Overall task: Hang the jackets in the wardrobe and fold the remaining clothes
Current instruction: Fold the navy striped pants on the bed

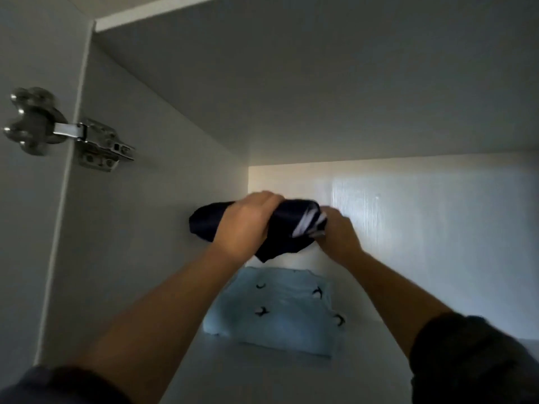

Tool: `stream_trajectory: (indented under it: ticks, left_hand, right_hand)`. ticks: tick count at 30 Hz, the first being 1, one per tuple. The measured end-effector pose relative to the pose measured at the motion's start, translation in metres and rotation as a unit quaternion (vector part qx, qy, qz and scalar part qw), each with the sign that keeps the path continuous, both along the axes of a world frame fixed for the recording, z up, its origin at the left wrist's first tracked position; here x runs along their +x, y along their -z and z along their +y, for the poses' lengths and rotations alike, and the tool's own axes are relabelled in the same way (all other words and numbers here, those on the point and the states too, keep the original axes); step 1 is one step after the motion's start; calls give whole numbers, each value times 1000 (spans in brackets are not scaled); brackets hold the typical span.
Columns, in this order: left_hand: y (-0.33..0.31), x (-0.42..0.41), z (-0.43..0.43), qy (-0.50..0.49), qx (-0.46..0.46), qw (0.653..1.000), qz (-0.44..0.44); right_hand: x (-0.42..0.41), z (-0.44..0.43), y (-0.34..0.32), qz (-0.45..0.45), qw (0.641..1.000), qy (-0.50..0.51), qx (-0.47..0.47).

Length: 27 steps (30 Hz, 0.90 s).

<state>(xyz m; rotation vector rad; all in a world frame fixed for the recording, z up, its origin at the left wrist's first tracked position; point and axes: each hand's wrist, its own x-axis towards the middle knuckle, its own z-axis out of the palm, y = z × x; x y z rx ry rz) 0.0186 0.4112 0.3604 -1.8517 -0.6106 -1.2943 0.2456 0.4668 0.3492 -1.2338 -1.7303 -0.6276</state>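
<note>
White wardrobe shelf [262, 374] holds a folded pale-blue patterned garment [277, 316]. Just beyond it, my left hand [248, 225] and right hand [338, 234] both grip a bundled navy white-striped cloth [204, 223].

**Fingers lost behind cloth, edges smeared**

The left hand [248, 225] grips a dark navy bundled garment [210, 223], and its fingertips are hidden over the far side. The right hand [338, 234] is blurred and its fingers are covered by the cloth, so its hold cannot be told. The small dark motifs on the light blue folded garment [280, 316] are too small to read. The silver metal hinge [38, 123] is smeared. The dark left sleeve [58, 386] and the dark right sleeve [472, 360] are cut by the bottom edge.
</note>
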Motion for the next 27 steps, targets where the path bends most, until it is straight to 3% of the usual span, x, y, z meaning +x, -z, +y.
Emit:
stream_trajectory:
  ticks: [2,4,5,7,11,13,14,17,18,20,21,23,27]
  left_hand:
    - [49,11,32,-52,-90,989,109]
    - [103,17,64,-158,-266,921,238]
    - [123,17,76,-184,-333,884,271]
    - [148,14,90,-169,-360,877,269]
    - [148,-7,94,-155,-275,908,276]
    - [140,-14,91,-132,-249,931,231]
    - [133,-16,88,-114,-272,935,196]
    - [110,-16,87,-57,-335,935,101]
    - [105,-14,87,-52,-331,938,86]
    - [101,-11,89,-43,-306,948,72]
    - [103,-8,90,-40,-287,954,74]
    - [111,-7,91,-45,-258,962,79]
    - [133,-18,91,-142,-331,930,70]
  right_hand:
    - [13,39,50,-102,987,94,-84]
    - [27,68,98,-194,949,140,-206]
    - [31,76,114,-186,941,127,-253]
    - [36,82,129,-124,944,74,-298]
    - [24,70,107,55,964,24,-258]
    - [13,60,96,178,933,6,-312]
    - [8,53,93,256,883,-20,-393]
    - [8,35,90,452,652,-153,-589]
    - [11,30,89,490,600,-195,-601]
    - [8,24,90,533,536,-267,-598]
    - [1,22,91,538,523,-298,-590]
    - [-18,27,92,552,537,-315,-555]
    - [-39,30,74,587,632,-247,-442]
